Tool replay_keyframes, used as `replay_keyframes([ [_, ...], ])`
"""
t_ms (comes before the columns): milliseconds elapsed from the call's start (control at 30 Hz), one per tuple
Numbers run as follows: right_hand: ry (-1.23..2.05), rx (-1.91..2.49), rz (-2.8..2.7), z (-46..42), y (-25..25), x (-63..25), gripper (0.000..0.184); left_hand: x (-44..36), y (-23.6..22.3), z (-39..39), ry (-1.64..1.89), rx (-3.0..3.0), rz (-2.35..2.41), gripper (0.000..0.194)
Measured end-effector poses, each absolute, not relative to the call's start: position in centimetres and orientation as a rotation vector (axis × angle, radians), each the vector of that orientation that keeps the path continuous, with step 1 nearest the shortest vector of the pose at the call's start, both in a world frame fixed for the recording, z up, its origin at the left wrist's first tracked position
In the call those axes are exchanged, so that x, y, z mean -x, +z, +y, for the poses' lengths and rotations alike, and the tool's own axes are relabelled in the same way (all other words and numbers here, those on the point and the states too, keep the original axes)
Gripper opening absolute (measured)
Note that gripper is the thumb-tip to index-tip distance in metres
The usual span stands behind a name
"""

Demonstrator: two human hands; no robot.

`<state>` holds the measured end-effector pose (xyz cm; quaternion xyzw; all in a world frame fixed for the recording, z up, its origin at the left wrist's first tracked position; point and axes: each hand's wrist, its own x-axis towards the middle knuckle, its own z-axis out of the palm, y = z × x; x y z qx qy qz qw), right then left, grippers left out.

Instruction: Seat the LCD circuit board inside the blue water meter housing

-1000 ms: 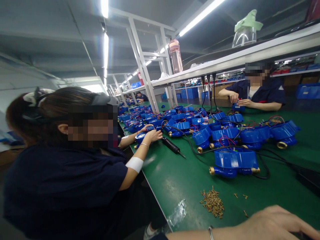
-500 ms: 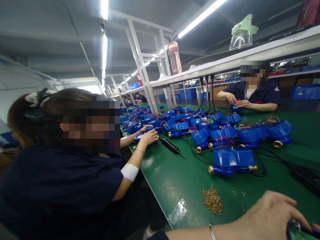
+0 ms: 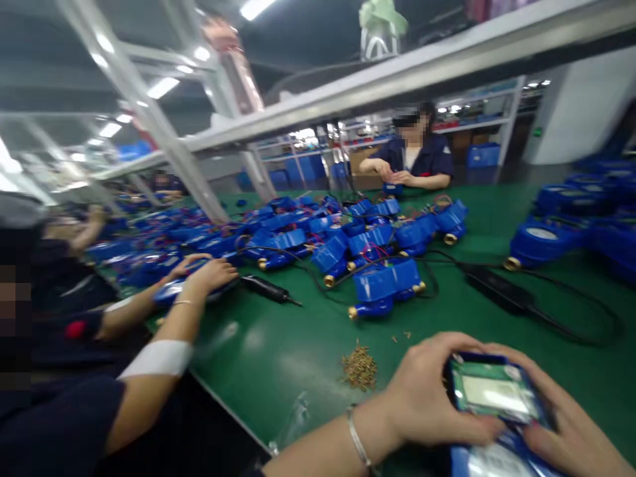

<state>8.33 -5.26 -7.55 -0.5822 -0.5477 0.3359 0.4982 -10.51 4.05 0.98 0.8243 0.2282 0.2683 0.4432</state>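
Observation:
My left hand (image 3: 432, 391), with a silver bangle at its wrist, curls around the left side of a blue water meter (image 3: 504, 457). From the other side my right hand (image 3: 566, 411) grips the same meter, both thumbs pressing near its middle. A green circuit board (image 3: 491, 387) with a pale rectangular display shows in the meter's uncovered dark-blue housing. The meter's lower part is cut off by the frame's bottom edge. Left of my left hand lies a pile of small brass screws (image 3: 360, 366), with a couple of loose ones behind.
Several blue meters with brass ends (image 3: 387, 281) fill the green bench (image 3: 278, 351); more stand at right (image 3: 546, 232). A black electric screwdriver (image 3: 268, 289) and a cabled black box (image 3: 499, 288) lie there. One co-worker's arms (image 3: 173, 358) are at left; another person (image 3: 417, 152) sits opposite.
The view has swung right, shifting the bench and co-workers leftward. Both my hands and the meter with its circuit board now show; earlier, mainly my left hand was visible at the corner.

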Motion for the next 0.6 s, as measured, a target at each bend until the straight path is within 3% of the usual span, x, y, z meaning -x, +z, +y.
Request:
replay_keyframes([
  [67, 1.006, 1.281, -1.36, -5.1, -6.1, -8.4, 0.093, 10.7, 1.2, 4.8, 0.663, -2.001, 0.567, 0.068],
  [233, 1.083, 1.274, -1.35, -5.0, -3.6, -8.9, 0.11, 10.1, 0.6, 5.7, 0.698, -1.769, 0.519, 0.077],
  [433, 1.001, 1.439, -1.326, -5.6, -2.2, -8.3, 0.079, 9.9, 0.5, 5.0, 0.729, -1.634, 0.536, 0.08],
  [600, 1.05, 1.483, -1.271, -4.6, -1.1, -7.0, 0.07, 9.9, 0.8, 4.7, 0.743, -1.72, 0.564, 0.079],
])
